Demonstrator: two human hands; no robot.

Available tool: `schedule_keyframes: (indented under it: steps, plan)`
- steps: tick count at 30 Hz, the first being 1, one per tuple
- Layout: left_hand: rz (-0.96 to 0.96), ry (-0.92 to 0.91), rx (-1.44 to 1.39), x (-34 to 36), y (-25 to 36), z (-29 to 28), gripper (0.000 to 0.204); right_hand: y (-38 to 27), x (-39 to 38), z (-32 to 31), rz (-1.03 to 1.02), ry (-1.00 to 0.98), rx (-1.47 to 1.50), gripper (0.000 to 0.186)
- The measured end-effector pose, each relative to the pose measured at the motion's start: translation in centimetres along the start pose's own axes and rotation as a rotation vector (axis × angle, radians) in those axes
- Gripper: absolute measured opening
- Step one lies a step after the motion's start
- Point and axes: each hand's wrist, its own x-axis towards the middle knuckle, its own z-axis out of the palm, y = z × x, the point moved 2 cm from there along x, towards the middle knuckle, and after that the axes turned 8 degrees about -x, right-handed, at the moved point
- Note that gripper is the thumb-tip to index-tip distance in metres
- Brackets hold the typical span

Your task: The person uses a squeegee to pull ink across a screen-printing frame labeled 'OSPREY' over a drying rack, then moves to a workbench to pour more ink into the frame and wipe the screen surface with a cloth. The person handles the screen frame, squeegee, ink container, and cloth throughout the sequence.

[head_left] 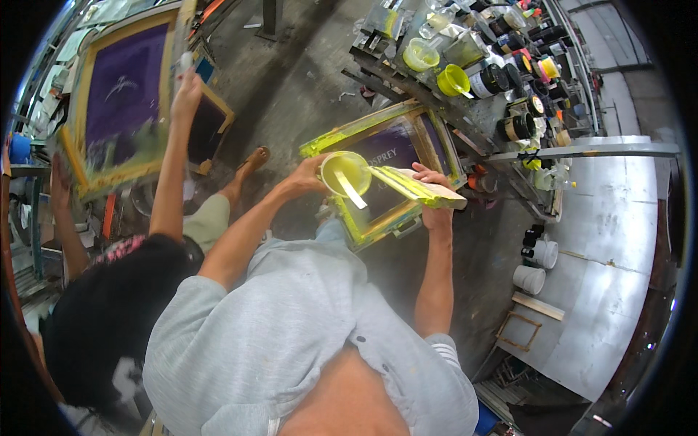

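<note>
My left hand grips the rim of a round tub of yellow-green ink with a flat stick standing in it. My right hand holds a wooden squeegee smeared with the same yellow ink, its blade beside the tub. Both are held above a wooden-framed printing screen with purple mesh and yellow-stained edges, leaning below me.
To my left another person lifts a second purple screen with both hands. A rack at upper right carries several ink tubs and jars. A metal-topped table with white tubs lies to the right. Concrete floor beneath.
</note>
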Motion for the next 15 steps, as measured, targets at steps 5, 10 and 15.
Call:
schedule_keyframes:
  steps: [5,10,15]
  plan:
    - [-0.029,-0.021,-0.053,0.4,2.9,2.9,0.09,0.5,-1.2,-0.4,-0.067,0.14,0.002,0.024]
    - [0.041,0.042,-0.195,0.3,3.7,4.4,0.086,-0.7,-0.9,1.1,-0.288,0.221,-0.22,0.03]
    - [0.163,0.004,0.002,0.4,4.8,5.6,0.087,-0.4,-1.8,1.8,-0.278,0.332,-0.254,0.031]
